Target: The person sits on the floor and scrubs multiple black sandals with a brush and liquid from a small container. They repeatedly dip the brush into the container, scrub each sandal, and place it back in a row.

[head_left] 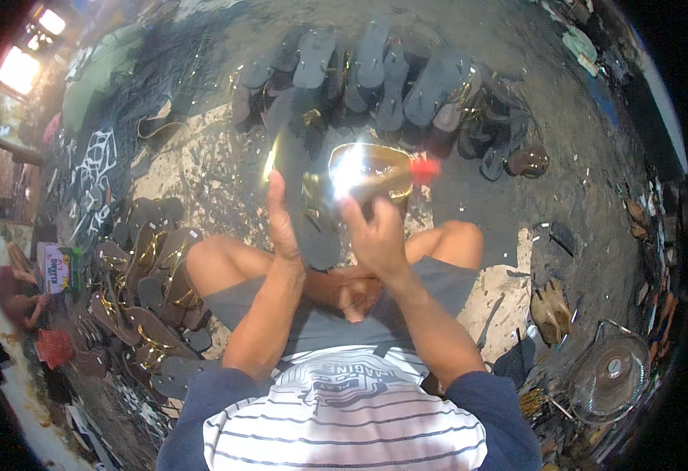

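Note:
My left hand [283, 228] is raised edge-on above my left knee, its fingers pointing away from me. A bright gold strip [271, 157] shows at its fingertips; whether they grip it is hidden. To the right, my right hand [378, 239] bends its thumb and fingers against a shiny, amber, bottle-like thing [391, 177] with a blurred red end [425, 169]. Strong glare covers its left part. Between the hands a dark grey sandal sole [320, 235] lies beyond my crossed feet [356, 294].
Rows of dark sandal soles [369, 63] lie at the far side. Sandals with gold straps [152, 330] are heaped at left. A round mesh fan guard [611, 373] and a brown sandal [550, 310] lie at right. At far left another person [18, 294] is near a printed box [60, 268].

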Action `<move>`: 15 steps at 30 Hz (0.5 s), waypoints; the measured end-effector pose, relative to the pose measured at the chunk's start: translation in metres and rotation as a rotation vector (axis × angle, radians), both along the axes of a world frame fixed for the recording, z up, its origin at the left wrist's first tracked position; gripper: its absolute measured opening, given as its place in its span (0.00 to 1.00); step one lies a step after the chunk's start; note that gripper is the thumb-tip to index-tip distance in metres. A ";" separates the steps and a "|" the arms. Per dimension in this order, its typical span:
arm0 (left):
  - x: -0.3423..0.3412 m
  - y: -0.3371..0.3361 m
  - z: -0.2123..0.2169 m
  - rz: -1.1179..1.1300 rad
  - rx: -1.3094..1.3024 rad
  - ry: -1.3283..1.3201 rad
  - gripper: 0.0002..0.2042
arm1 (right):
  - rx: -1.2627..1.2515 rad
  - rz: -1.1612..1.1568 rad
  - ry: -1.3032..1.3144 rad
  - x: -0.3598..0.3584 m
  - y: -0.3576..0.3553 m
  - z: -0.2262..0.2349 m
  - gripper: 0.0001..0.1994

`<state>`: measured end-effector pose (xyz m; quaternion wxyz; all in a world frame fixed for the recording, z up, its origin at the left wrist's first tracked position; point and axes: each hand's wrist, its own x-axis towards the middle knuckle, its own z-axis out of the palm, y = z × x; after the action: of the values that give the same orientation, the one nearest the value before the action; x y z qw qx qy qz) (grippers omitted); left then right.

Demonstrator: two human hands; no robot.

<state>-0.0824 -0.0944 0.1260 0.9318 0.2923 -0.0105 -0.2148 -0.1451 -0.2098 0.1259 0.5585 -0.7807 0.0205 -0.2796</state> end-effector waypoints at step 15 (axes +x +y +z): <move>0.010 0.014 -0.007 -0.379 -0.352 0.253 0.31 | -0.064 0.396 -0.167 0.001 0.002 -0.003 0.14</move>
<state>-0.0728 -0.0801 0.1190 0.9054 0.0897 0.0142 -0.4148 -0.1440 -0.2081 0.1229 0.5772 -0.7609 -0.1886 -0.2288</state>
